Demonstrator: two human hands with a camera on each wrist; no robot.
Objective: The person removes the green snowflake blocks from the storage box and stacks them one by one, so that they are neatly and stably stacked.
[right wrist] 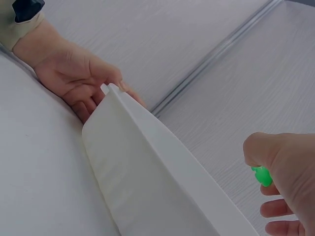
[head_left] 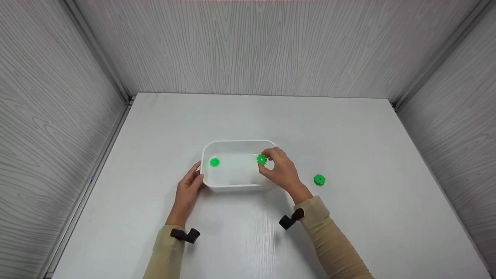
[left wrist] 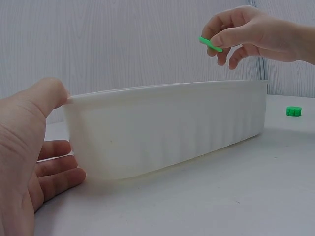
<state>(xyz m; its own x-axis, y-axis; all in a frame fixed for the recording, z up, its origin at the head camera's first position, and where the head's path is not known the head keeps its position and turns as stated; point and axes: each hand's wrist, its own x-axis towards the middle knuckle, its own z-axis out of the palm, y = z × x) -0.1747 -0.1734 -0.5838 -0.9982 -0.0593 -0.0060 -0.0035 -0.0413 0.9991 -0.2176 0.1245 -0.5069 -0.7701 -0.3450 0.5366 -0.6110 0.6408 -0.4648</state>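
A white plastic box [head_left: 234, 188] with rounded corners stands on the table, its side wall [left wrist: 162, 128] close to the left wrist camera. My left hand [head_left: 188, 190] holds its left end, thumb on the rim and the other fingers low against the wall. Over the box's right part, my right hand [head_left: 283, 170] pinches a green notched interlocking disc [head_left: 261, 159] between thumb and fingers, above the rim in the left wrist view. Another green disc [head_left: 214, 162] lies inside the box toward the left. To the right of my right hand, a small stack of green discs [head_left: 319, 179] sits on the table.
The white table [head_left: 348, 131] is enclosed by grey wood-grain panels [head_left: 248, 46] at the back and both sides. Black wrist cameras [head_left: 186, 235] are strapped over both beige sleeves [head_left: 335, 240].
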